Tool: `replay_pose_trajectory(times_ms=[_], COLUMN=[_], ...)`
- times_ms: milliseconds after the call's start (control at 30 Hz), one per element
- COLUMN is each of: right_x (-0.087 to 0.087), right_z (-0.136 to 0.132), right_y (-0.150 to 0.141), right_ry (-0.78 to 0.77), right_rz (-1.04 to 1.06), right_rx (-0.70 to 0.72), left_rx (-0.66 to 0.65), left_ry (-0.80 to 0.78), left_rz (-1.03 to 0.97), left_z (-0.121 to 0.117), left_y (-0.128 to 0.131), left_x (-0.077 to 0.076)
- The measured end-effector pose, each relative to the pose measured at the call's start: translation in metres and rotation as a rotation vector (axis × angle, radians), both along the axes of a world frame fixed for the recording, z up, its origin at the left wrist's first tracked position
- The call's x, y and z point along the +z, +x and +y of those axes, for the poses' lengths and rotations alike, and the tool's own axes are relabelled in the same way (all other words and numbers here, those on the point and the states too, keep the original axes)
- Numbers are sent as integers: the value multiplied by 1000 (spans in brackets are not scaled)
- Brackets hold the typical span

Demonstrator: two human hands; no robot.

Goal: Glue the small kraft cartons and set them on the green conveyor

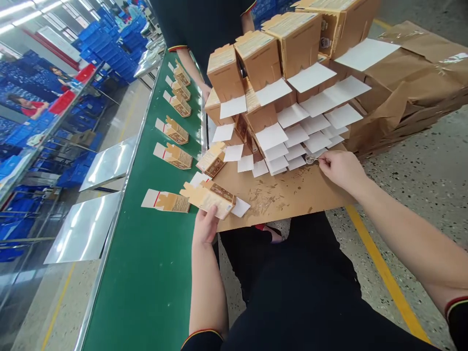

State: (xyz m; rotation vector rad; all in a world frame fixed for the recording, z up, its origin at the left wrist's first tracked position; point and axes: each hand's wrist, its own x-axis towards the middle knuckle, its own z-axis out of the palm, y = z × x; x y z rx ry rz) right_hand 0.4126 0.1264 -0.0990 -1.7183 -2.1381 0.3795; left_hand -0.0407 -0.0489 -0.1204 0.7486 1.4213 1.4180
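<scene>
My left hand (206,224) is closed on a small brown and cream carton (215,199), held tilted over the near edge of the cardboard-covered table, its end flaps standing out. To the right, my right hand (340,168) pinches a small, pale, looped thing (310,159) beside the stacked boxes; its kind is too small to make out. Several open-flapped cartons (270,136) are stacked there with white flaps sticking out toward me. Just beyond the held carton lies another carton (212,160). Paper scraps (263,200) litter the cardboard sheet (292,192).
On my left runs a green conveyor belt (146,278) bearing a row of cartons (177,157). Across from me stands a co-worker (197,29), one arm reaching behind the stack. Wrapped brown bundles (413,83) sit at the right. Blue crates (106,39) fill the background.
</scene>
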Motion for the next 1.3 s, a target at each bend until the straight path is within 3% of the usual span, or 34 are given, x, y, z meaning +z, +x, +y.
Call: replay_pose_trajectory(times_ms=[100, 233, 367, 433, 533, 600, 767, 1000, 1200, 1300], right_x=[-5, -19, -41, -54, -68, -73, -62, -43, -46, -46], right_z=[-1, -47, -112, -130, -135, -129, -128, -161, -166, -164], right_y=[4, -7, -71, -110, -154, -166, -146, -83, -83, -80], right_ry=[35, 108, -9, -60, -64, -56, -32, -66, -89, -101], right_rz=[34, 316, 582, 622, 590, 560, 602, 727, 807, 815], right_rx=[3, -67, 175, 308, 417, 444, 421, 108, 81, 46], left_rx=[15, 41, -88, -105, -116, -134, -148, -174, -210, -70], left_ry=[28, 98, 41, 23, 19, 21, 30, 55, 19, -30], left_rz=[34, 171, 229, 236, 249, 253, 310, 532, 554, 576], left_z=[-5, 19, 39, 42, 42, 42, 34, 16, 22, 7], left_y=[27, 46, 49, 47, 44, 42, 46, 59, 61, 35], left_x=[-10, -17, -23, -26, -28, -28, -26, -34, -30, -17])
